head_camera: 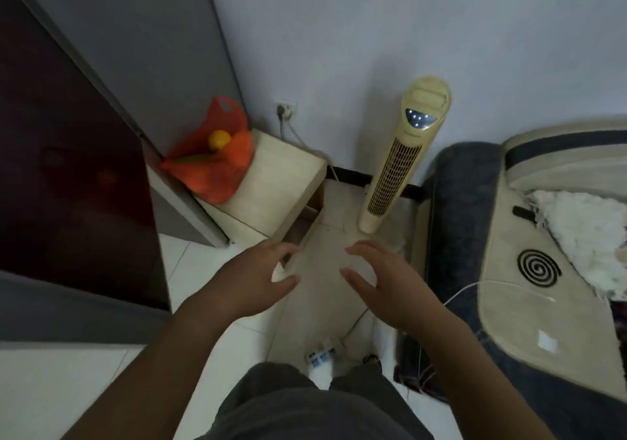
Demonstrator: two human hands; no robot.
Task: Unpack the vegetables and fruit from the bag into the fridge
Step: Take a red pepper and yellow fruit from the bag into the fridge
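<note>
View from a head-worn camera looking down at a tiled floor in the corner of a room. Both bare hands reach forward, empty, palms facing each other with a gap between them. The left hand has its grip spread, fingers loosely curled and thumb apart, holding nothing. The right hand mirrors it, its grip also spread and empty. Beyond and to the left of the hands stands a low pale wooden cabinet against the wall. On top of the cabinet, at its left end, sits an orange plastic bag, slumped open with one handle standing up. A round yellow-orange fruit shows at the bag's mouth, and something green lies just beside it; what it is cannot be told. Left of the cabinet, touching or nearly touching it, rises a tall fridge with a dark red door, shut. Right of the cabinet a cream tower fan stands upright on the floor. Further right of the cabinet lies a bed with cream and dark blue covers.
</note>
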